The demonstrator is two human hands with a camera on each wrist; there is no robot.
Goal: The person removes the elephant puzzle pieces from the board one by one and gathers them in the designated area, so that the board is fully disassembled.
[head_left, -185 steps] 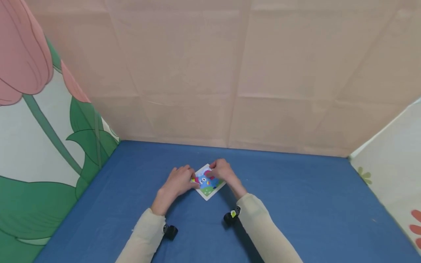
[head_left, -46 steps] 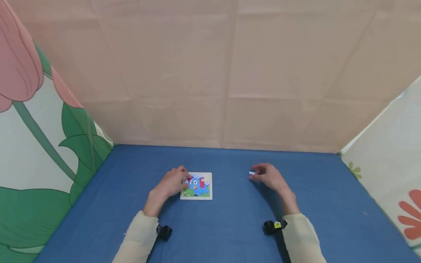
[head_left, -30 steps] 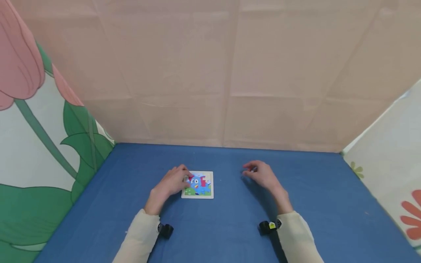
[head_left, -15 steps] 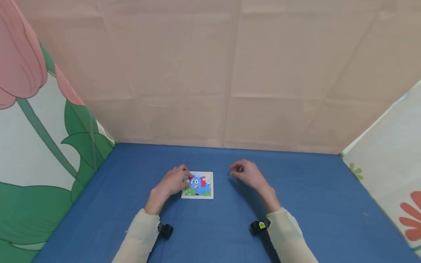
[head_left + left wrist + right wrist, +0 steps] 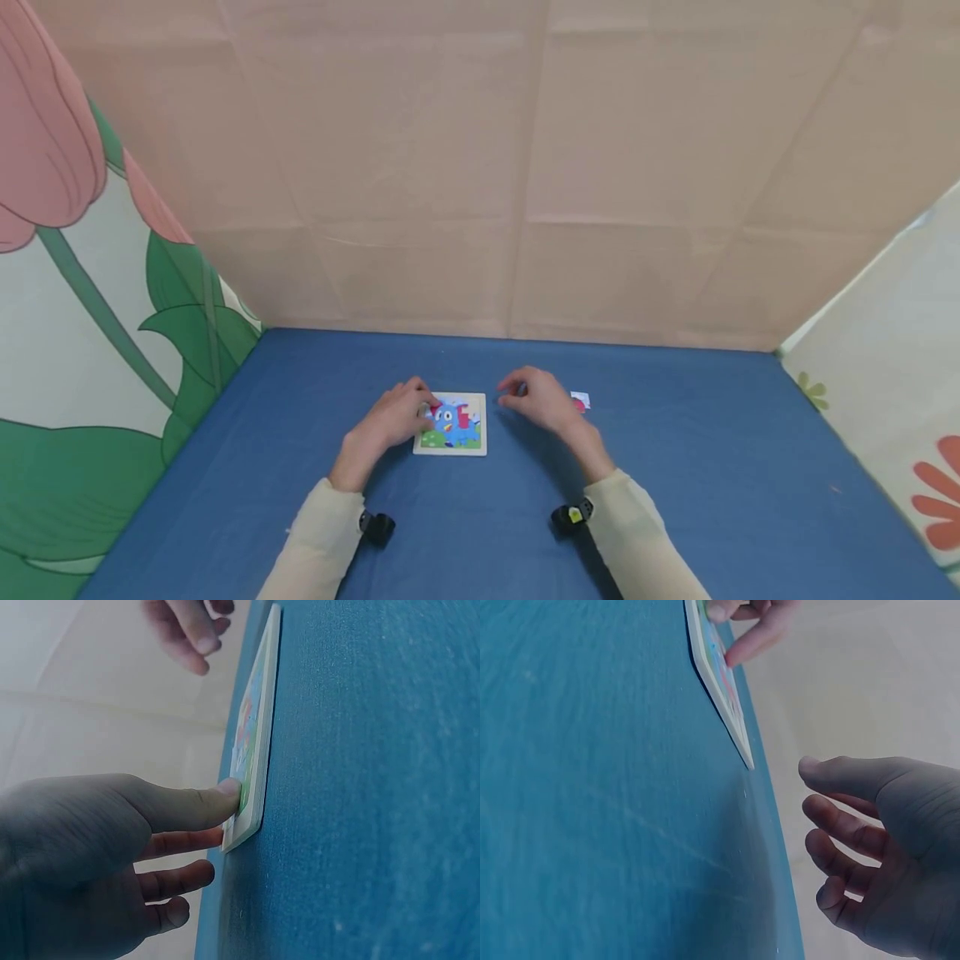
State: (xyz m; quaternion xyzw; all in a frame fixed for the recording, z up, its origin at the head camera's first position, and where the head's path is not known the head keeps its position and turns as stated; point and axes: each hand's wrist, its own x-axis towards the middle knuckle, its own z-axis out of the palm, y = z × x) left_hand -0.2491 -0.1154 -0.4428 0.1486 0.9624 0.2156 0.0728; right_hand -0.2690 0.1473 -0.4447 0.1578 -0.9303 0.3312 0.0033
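In the head view, my left hand (image 5: 390, 419) holds the left side of a square puzzle board (image 5: 450, 452) with a blue cartoon animal on it. Its thumb (image 5: 214, 799) rests on the board's face in the left wrist view. A beige patch shows at the picture's upper right. Just right of the board, my right hand (image 5: 543, 402) hovers with fingers loosely bent and nothing between them; the right wrist view shows that hand (image 5: 900, 847) apart from the board (image 5: 718, 697). Behind its knuckles a small white and red piece (image 5: 581, 402) lies on the cloth.
A blue cloth (image 5: 465, 533) covers the table. A beige curtain (image 5: 420, 167) hangs along its back edge. Panels with painted flowers stand at the left (image 5: 67, 333) and right (image 5: 885, 400).
My right hand has moved left from the small piece towards the board, leaving the piece in sight on the cloth. My left hand has stayed on the board, which was turned diagonally in the oldest frame.
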